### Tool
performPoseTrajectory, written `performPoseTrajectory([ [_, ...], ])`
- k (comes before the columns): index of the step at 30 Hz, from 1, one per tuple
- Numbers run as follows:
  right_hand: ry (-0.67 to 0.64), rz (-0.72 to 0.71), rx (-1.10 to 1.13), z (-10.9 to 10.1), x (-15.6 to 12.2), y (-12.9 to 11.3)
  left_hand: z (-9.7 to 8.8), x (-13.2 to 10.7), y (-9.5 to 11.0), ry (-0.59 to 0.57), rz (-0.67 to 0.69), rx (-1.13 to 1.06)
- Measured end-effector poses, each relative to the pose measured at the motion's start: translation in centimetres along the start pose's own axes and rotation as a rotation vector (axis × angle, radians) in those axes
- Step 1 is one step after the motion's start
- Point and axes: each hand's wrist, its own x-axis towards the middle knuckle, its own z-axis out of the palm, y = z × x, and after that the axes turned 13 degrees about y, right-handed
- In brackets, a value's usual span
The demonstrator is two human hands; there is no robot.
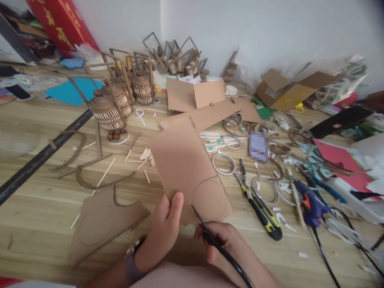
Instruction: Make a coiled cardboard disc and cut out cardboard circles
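Observation:
A brown cardboard sheet [183, 156] is pinched in my left hand [166, 220], thumb on top near its lower edge. A circle is drawn on the sheet's lower right corner. My right hand [232, 246] is closed round black-handled scissors [211, 238]. Their pointed blade lies over the sheet's near edge, just left of the drawn circle; whether both blades meet the cardboard I cannot tell. On the table to the left lies a cardboard offcut [99, 220] with another drawn circle and a curved notch.
Right of the sheet lie a yellow-black utility knife [264, 212], tape rolls [224, 164] and a blue glue gun [313, 204]. Small handled baskets [106, 110] stand back left. Behind the sheet is folded cardboard [180, 96]. Short wooden sticks [147, 156] are scattered to the left.

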Motion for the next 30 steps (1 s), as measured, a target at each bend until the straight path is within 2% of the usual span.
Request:
performPoseTrajectory([
  [10,0.036,0.004,0.030,0.7,0.0,-1.4,0.1,-0.1,0.1,0.018,0.008,-0.059],
  [21,0.060,-0.066,0.168,1.7,0.1,0.0,0.2,-0.4,-0.1,0.043,-0.001,-0.044],
  [30,0.044,-0.042,0.212,2.0,0.3,0.0,0.2,-0.6,0.0,0.030,-0.020,-0.077],
])
